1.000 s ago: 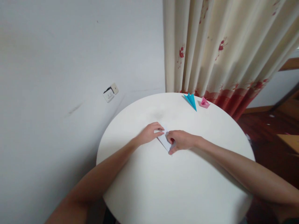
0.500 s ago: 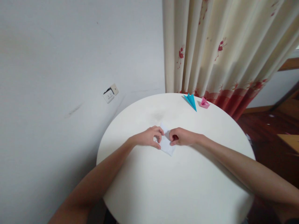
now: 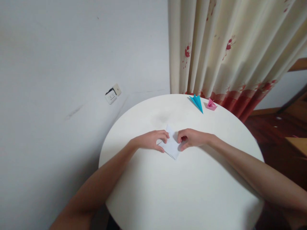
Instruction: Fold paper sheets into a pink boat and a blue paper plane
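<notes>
A small folded sheet of white paper [image 3: 172,147] lies on the round white table [image 3: 153,191], one corner pointing away from me. My left hand [image 3: 154,139] is curved over its left side, holding it down with the fingertips on top and the thumb at the near left edge. At the right edge is my right hand [image 3: 192,138], its fingers curled and its thumb apart from them. I see nothing between that thumb and fingers.
Near the table's far edge lie a blue paper plane [image 3: 197,103] and a pink folded paper boat [image 3: 211,104]. Behind them hangs a cream curtain [image 3: 216,57] with red flowers. A wall with a socket [image 3: 111,96] stands at the left.
My right hand has shifted slightly to the right, and its thumb and fingers have parted a little, uncovering more of the paper. The left hand is almost unmoved.
</notes>
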`<action>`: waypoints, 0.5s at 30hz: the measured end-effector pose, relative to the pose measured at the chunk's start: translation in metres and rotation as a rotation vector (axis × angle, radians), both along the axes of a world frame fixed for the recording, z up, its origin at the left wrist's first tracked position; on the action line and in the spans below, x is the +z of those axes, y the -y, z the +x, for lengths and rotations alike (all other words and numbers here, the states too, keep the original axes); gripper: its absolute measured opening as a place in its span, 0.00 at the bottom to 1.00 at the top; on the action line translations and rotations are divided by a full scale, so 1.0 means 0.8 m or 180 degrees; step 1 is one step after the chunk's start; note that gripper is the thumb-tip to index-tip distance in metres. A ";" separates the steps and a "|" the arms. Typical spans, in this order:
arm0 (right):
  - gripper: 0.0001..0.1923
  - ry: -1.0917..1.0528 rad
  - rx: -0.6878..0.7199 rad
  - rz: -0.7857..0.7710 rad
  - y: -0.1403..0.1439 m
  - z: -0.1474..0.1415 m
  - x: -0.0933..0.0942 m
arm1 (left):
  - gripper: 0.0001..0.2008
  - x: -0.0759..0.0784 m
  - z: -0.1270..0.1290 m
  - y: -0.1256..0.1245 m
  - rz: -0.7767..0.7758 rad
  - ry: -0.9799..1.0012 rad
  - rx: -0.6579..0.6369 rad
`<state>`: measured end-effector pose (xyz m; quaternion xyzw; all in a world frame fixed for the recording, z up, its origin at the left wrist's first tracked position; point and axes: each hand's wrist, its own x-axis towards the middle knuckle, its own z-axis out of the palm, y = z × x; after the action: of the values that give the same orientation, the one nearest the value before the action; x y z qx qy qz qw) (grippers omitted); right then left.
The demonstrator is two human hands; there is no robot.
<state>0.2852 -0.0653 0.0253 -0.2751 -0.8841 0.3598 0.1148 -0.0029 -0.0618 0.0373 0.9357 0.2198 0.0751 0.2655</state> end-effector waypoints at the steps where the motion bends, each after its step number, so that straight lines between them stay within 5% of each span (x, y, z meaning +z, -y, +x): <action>1: 0.20 0.0050 0.0010 0.0014 0.000 0.000 0.001 | 0.18 0.000 -0.001 0.000 -0.0035 0.0008 0.0013; 9: 0.13 0.0166 -0.0009 0.0159 0.003 -0.003 0.006 | 0.17 0.000 -0.001 -0.003 -0.0186 0.0036 0.0077; 15: 0.17 0.0177 0.0026 0.0147 0.001 -0.002 0.001 | 0.11 -0.001 0.000 -0.002 -0.0215 0.0091 0.0113</action>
<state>0.2833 -0.0658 0.0261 -0.2786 -0.8962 0.3321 0.0951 -0.0031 -0.0598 0.0365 0.9210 0.2349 0.0857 0.2987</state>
